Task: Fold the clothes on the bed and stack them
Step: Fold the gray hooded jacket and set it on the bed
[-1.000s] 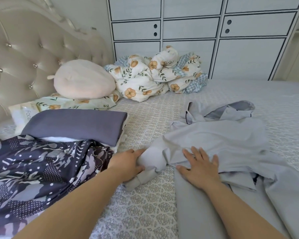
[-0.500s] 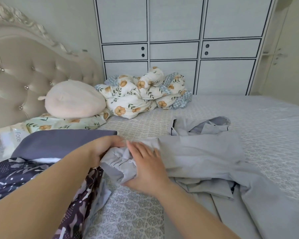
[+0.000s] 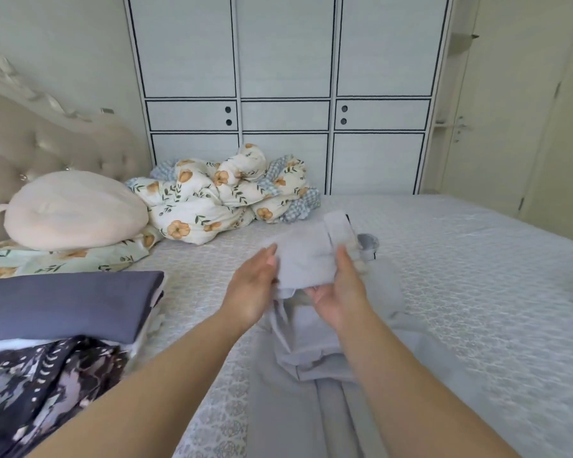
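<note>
Item 1 — pale grey garment (image 3: pixel 308 259): a bunched, partly folded portion is lifted above the bed (image 3: pixel 477 259), with the rest trailing down toward the camera and lying flat on the bedcover. A cuff or band end sticks up at its far edge.

Item 2 — left hand (image 3: pixel 255 285): at the left side of the lifted portion, fingers nearly straight and extended along the cloth; whether the thumb pinches the fabric cannot be told, as the frame is motion-blurred.

Item 3 — right hand (image 3: pixel 341 289): at the right side of the same portion, palm turned inward, fingers extended upward against the cloth, the thumb under the lower edge.

Item 4 — folded stack (image 3: pixel 70 302): on the bed at left, well apart from the grey garment, a purple-grey folded piece on top of white layers.

Item 5 — patterned dark fabric (image 3: pixel 40 391): unfolded, lying just in front of the stack.

Item 6 — floral duvet (image 3: pixel 212 200): heaped at the far edge of the bed, before the white wardrobe (image 3: pixel 285 94).

Item 7 — round cream cushion (image 3: pixel 73 209): on a floral pillow by the tufted headboard (image 3: pixel 47 150).
</note>
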